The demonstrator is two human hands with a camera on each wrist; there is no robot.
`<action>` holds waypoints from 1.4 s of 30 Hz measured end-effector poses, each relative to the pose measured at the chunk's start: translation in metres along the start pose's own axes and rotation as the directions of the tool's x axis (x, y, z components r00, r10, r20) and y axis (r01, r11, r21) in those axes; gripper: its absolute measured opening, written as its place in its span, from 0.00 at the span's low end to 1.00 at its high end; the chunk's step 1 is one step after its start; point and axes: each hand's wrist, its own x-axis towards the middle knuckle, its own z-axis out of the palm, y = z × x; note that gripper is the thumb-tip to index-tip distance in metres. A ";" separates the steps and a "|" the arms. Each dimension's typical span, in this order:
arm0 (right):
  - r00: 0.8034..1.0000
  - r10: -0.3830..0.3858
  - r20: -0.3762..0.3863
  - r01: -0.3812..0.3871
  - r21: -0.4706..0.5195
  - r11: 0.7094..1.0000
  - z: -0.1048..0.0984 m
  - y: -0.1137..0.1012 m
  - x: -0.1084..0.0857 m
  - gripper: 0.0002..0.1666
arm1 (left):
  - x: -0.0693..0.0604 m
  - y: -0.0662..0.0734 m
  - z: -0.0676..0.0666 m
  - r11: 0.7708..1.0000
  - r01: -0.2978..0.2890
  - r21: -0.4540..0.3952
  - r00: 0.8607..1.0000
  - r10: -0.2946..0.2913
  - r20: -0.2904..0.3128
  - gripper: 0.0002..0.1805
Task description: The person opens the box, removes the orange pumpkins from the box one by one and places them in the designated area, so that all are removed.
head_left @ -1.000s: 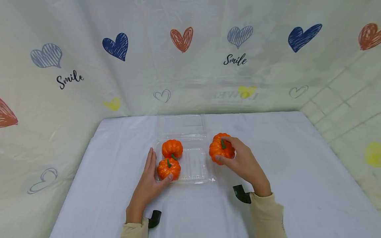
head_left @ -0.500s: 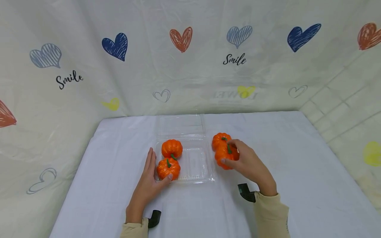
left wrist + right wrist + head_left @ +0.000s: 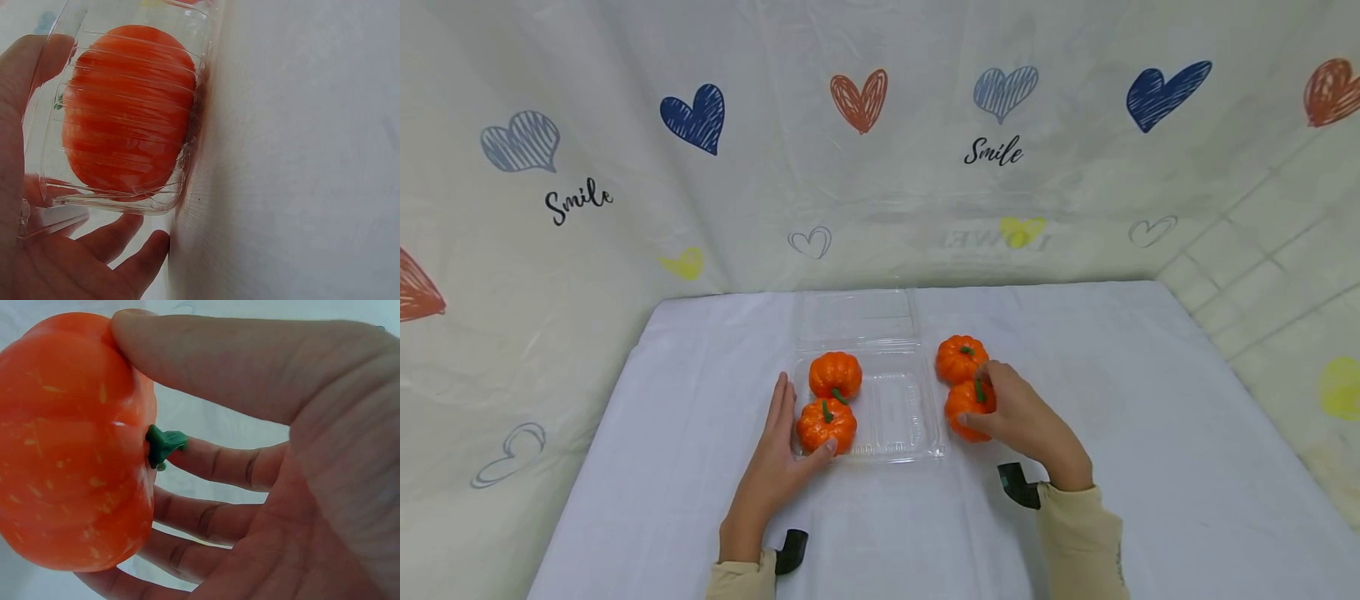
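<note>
In the head view, a clear plastic clamshell container (image 3: 891, 417) lies with its lid (image 3: 857, 317) folded back. Two small orange toy pumpkins sit in its left half, a far pumpkin (image 3: 835, 374) and a near pumpkin (image 3: 827, 426). My left hand (image 3: 777, 471) holds the container's front left corner, thumb at the front rim and fingers along the left side. Beyond the container's right side, my right hand (image 3: 1026, 421) grips a toy pumpkin (image 3: 75, 444) with a green stem. Just behind it is another pumpkin (image 3: 961, 358) on the cloth.
A white cloth (image 3: 1150, 417) covers the table. Behind it hangs a pale curtain (image 3: 895, 183) printed with hearts. Black curved pieces (image 3: 1018, 486) stick out at both wrists.
My right hand has shifted right and then nearer with its pumpkin, uncovering more of the pumpkin behind. The left hand and container stay in place.
</note>
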 end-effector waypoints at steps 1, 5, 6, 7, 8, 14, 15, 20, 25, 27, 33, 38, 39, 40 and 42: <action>1.000 0.003 0.008 -0.003 -0.007 1.000 0.001 0.001 0.001 0.29 | 0.000 0.000 0.000 1.000 0.002 0.001 1.000 -0.002 0.000 0.64; 0.999 0.023 0.026 -0.022 -0.036 0.999 0.005 0.004 0.003 0.30 | -0.001 0.000 0.000 1.000 0.005 0.003 1.000 -0.005 0.001 0.64; 0.999 0.028 0.030 -0.026 -0.041 0.999 0.006 0.005 0.003 0.31 | 0.000 0.000 0.000 1.000 0.004 0.000 1.000 -0.004 0.001 0.64; 0.999 0.033 0.032 -0.031 -0.044 0.999 0.007 0.006 0.004 0.31 | 0.000 0.000 0.000 1.000 0.004 0.000 1.000 -0.004 0.001 0.64; 0.999 0.038 0.031 -0.036 -0.047 0.998 0.007 0.006 0.004 0.32 | 0.000 0.001 0.000 1.000 0.004 -0.001 1.000 -0.004 0.000 0.64; 0.998 0.061 0.031 -0.059 -0.050 0.997 0.010 0.009 0.007 0.34 | 0.000 0.002 0.000 1.000 0.007 -0.003 1.000 -0.007 -0.002 0.64; 0.997 0.065 0.034 -0.064 -0.051 0.997 0.010 0.009 0.007 0.34 | 0.000 0.002 -0.001 1.000 0.008 -0.005 1.000 -0.008 -0.002 0.63; 0.993 0.111 0.046 -0.109 -0.049 0.993 0.009 0.007 0.007 0.37 | -0.001 0.002 -0.001 1.000 0.004 -0.010 1.000 -0.004 -0.005 0.63; 0.995 0.100 -0.006 -0.100 -0.049 0.994 0.002 0.003 0.004 0.43 | 0.000 0.002 0.000 1.000 -0.001 -0.010 1.000 0.000 -0.010 0.64; 0.995 0.083 -0.049 -0.085 -0.042 0.995 -0.001 0.001 0.002 0.44 | 0.000 0.002 0.001 1.000 0.000 -0.008 1.000 0.000 -0.006 0.64; 0.977 -0.056 -0.204 0.059 0.006 0.998 0.003 -0.010 0.004 0.42 | 0.001 0.002 0.000 1.000 0.003 -0.006 1.000 -0.003 -0.006 0.64; 0.942 -0.176 -0.286 0.196 0.041 0.980 0.014 -0.026 0.011 0.41 | 0.000 0.002 0.001 1.000 0.012 -0.016 1.000 -0.012 -0.008 0.64; 0.938 -0.188 -0.293 0.209 0.043 0.977 0.017 -0.029 0.012 0.42 | 0.000 0.001 0.002 1.000 0.013 -0.020 1.000 -0.013 -0.003 0.64; 0.936 -0.195 -0.293 0.218 0.049 0.975 0.020 -0.033 0.015 0.42 | 0.000 0.001 0.002 1.000 0.015 -0.021 1.000 -0.015 0.000 0.64; 0.938 -0.206 -0.277 0.233 0.066 0.970 0.028 -0.042 0.019 0.43 | 0.000 0.000 0.001 1.000 0.021 -0.014 1.000 -0.021 0.002 0.64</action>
